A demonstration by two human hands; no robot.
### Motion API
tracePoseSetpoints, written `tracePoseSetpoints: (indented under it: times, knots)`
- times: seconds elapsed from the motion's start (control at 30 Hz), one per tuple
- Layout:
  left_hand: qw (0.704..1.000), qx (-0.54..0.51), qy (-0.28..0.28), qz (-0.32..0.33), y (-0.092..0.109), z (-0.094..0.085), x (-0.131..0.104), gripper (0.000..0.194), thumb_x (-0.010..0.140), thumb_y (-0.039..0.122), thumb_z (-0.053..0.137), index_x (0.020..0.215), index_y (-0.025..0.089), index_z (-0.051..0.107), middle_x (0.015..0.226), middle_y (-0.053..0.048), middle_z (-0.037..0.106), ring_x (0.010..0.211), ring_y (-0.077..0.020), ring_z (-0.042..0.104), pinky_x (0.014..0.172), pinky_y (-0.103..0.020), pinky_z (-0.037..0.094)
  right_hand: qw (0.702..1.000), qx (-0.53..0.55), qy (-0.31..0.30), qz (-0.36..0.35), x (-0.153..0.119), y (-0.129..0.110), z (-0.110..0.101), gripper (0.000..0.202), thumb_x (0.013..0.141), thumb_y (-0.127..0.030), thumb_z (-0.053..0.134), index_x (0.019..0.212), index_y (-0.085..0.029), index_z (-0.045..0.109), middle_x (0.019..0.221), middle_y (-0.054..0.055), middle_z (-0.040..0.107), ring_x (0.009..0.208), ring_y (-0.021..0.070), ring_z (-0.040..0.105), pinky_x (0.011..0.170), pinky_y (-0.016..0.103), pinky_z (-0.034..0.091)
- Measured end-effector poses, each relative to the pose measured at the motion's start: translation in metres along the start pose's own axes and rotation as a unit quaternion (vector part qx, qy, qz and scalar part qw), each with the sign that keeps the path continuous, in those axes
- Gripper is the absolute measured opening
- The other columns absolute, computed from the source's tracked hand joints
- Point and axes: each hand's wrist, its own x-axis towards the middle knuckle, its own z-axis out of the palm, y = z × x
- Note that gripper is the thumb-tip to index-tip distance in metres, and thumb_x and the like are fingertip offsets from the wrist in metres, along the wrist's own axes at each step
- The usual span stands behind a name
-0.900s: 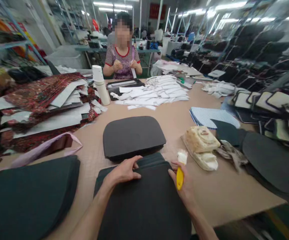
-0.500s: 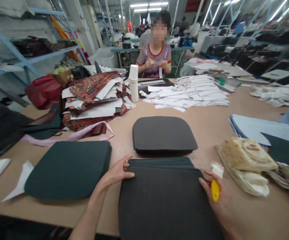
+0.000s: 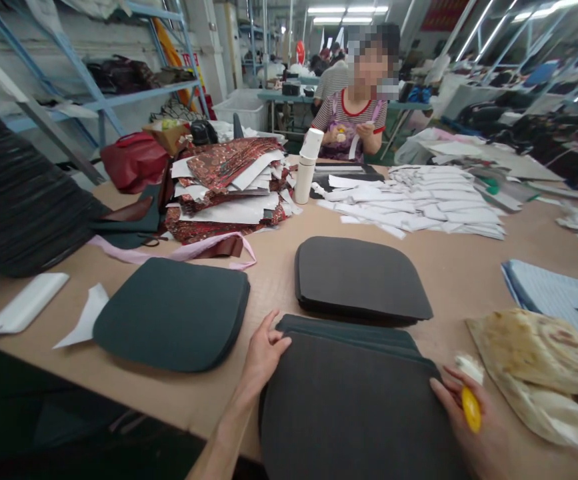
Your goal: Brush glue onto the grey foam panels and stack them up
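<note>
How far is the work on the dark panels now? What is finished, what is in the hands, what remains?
Two stacks of dark panels look set aside: one ahead, one to the left. In hand: the left hand and the right hand, which holds a yellow tool, grip the top panel of the near pile. Left: more layers show under its far edge; how many is unclear.

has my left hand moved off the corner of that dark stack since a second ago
No. The left hand still rests on the dark stack's far-left corner; only the camera has turned left.
</note>
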Motion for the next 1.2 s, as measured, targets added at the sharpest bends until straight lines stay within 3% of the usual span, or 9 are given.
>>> tracePoseSetpoints:
  times: [0.3,0.5,0.73,1.0,1.1,1.2]
  knots:
    - [0.996,0.06,0.061,0.037,-0.002,0.008,-0.003,0.068,0.068,0.01,0.054,0.134,0.008,0.034,0.06,0.007,0.047,0.059,-0.0103,0.044,0.066,-0.024,0.037,1.0,-0.02,0.0,-0.006,-0.002,-0.004,-0.001,0.058,0.063,-0.059,0.061,0.104,-0.018,0.056,0.08,0.004,0.06,0.077,0.0232,0.059,0.077,0.039,0.045]
    - [0.996,0.073,0.035,0.03,-0.003,0.008,0.001,0.072,0.064,0.008,0.057,0.132,0.009,0.036,0.062,0.006,0.048,0.058,-0.0109,0.044,0.064,-0.024,0.037,0.999,-0.036,0.003,-0.012,-0.001,-0.004,0.0,0.06,0.063,-0.061,0.059,0.105,-0.018,0.055,0.083,0.005,0.062,0.079,0.0247,0.06,0.077,0.039,0.045]
    - [0.993,0.072,0.085,0.045,-0.008,0.017,-0.003,0.067,0.065,0.009,0.059,0.13,0.012,0.041,0.064,0.006,0.049,0.062,-0.0113,0.045,0.067,-0.025,0.038,0.999,-0.046,0.004,-0.015,0.0,0.0,0.0,0.06,0.062,-0.062,0.06,0.104,-0.018,0.056,0.081,0.005,0.064,0.08,0.0259,0.061,0.079,0.042,0.045]
    - [0.991,0.08,0.096,0.05,-0.004,0.02,-0.008,0.069,0.065,0.004,0.055,0.132,0.012,0.038,0.069,0.004,0.052,0.069,-0.0126,0.05,0.072,-0.027,0.041,0.998,-0.06,-0.007,-0.012,0.002,0.0,-0.001,0.06,0.062,-0.064,0.059,0.102,-0.019,0.055,0.084,0.006,0.063,0.081,0.0263,0.061,0.077,0.041,0.046]
    - [0.99,0.086,0.102,0.049,-0.002,0.022,-0.011,0.069,0.065,0.003,0.055,0.132,0.014,0.038,0.073,0.003,0.054,0.072,-0.0129,0.051,0.075,-0.027,0.041,0.996,-0.075,-0.005,-0.038,-0.002,-0.006,-0.002,0.062,0.063,-0.067,0.055,0.1,-0.018,0.055,0.082,0.007,0.063,0.079,0.0274,0.061,0.077,0.042,0.046]
    - [0.989,0.09,0.106,0.054,-0.001,0.025,-0.014,0.072,0.066,0.002,0.055,0.134,0.016,0.036,0.079,0.001,0.057,0.076,-0.0134,0.052,0.077,-0.028,0.042,0.986,-0.135,0.048,-0.08,-0.01,-0.027,-0.001,0.064,0.063,-0.07,0.053,0.101,-0.019,0.057,0.089,0.01,0.063,0.083,0.0308,0.06,0.079,0.045,0.045]
